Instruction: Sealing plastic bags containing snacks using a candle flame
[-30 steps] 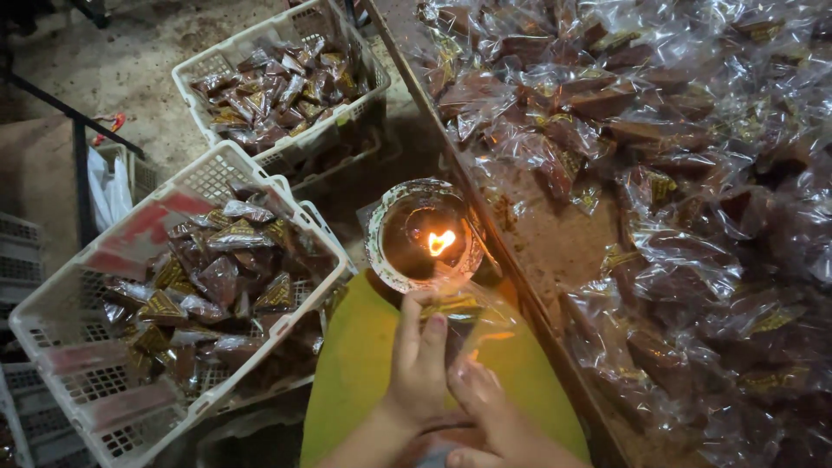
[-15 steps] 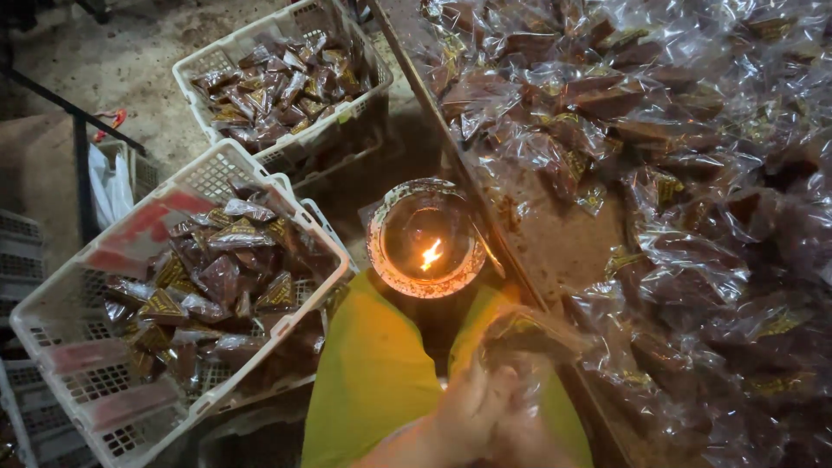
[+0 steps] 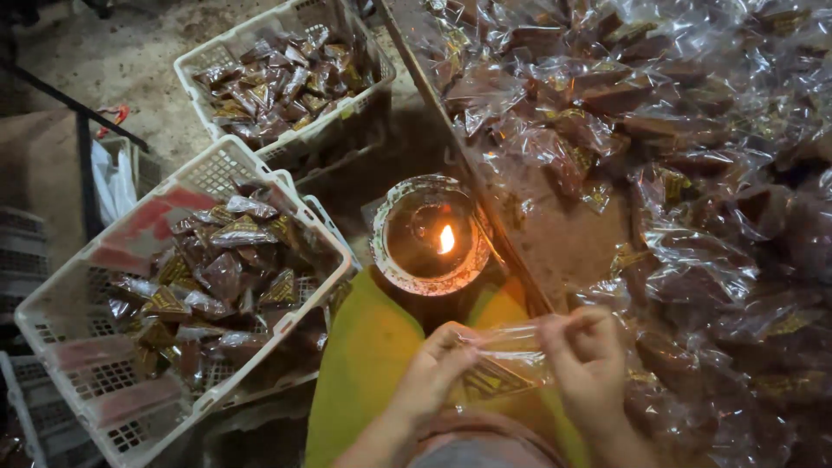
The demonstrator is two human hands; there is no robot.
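Cellophane, in the form of a clear plastic packet with a gold-patterned card inside (image 3: 498, 368), is stretched between the two hands low in the head view, just above a yellow-green cloth (image 3: 364, 373) that covers the person's lap. The left hand (image 3: 433, 373) pinches the packet's left end between thumb and curled fingers, closed on the film. The right hand (image 3: 585, 364) grips the right end the same way, its fingertips folded over the upper edge. What sits inside the packet besides the card is too blurred to tell.

Just beyond the hands stands a small round metal-rimmed bowl lamp with a lit flame (image 3: 431, 236), the flame burning near the middle of its dark pool. The lamp is close to the packet but not touching it.

To the right, a long wooden table (image 3: 563, 247) is heaped with clear wrapped packets of dark brown sweets (image 3: 693, 139), which spread to the picture's edge. To the left, on the floor, a white plastic lattice crate (image 3: 104, 347) holds more of the same dark packets, piled loosely. A second white plastic lattice crate (image 3: 204, 74) lies farther off, also filled with packets. Bare, dusty concrete floor (image 3: 113, 52) shows at the upper left.
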